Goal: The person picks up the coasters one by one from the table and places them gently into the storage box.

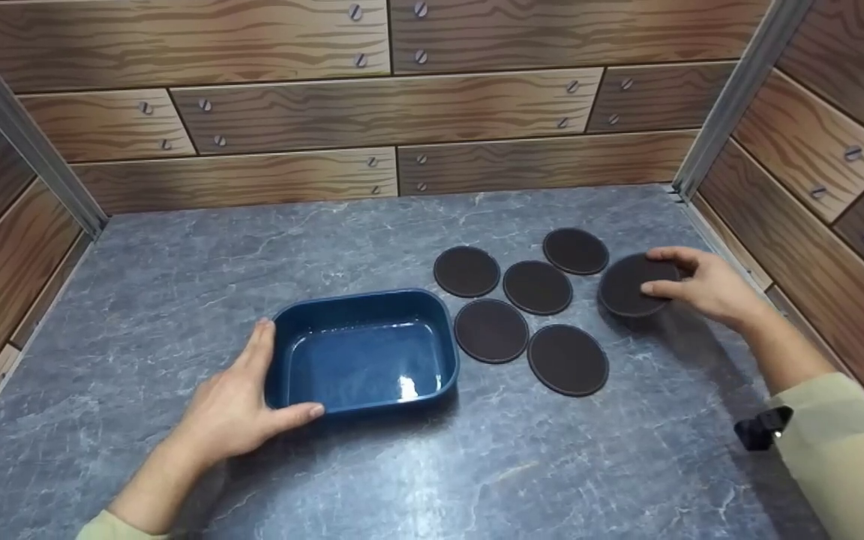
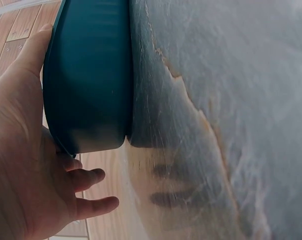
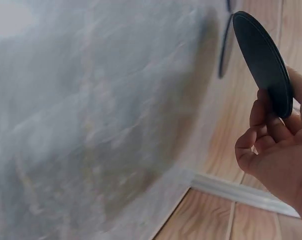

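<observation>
A deep blue rectangular dish (image 1: pixel 364 367) with rounded corners stands on the table, with only glare on its floor. My left hand (image 1: pixel 233 405) rests against its left side, thumb on the front rim and fingers fairly straight along the left wall. In the left wrist view, the lower fingers (image 2: pixel 98 205) stick out away from the dish wall (image 2: pixel 91 75). Between thumb and fingers, my right hand (image 1: pixel 706 289) pinches a round dark coaster (image 1: pixel 631 289) by its right edge. The right wrist view shows this coaster (image 3: pixel 261 60) tilted and raised off the table.
Several more dark round coasters (image 1: pixel 537 287) lie flat between the dish and my right hand. The grey marbled tabletop (image 1: pixel 477 465) is bounded by wood-patterned walls (image 1: pixel 387 112) at the back and sides. A small black device (image 1: pixel 763 429) sits at the right sleeve.
</observation>
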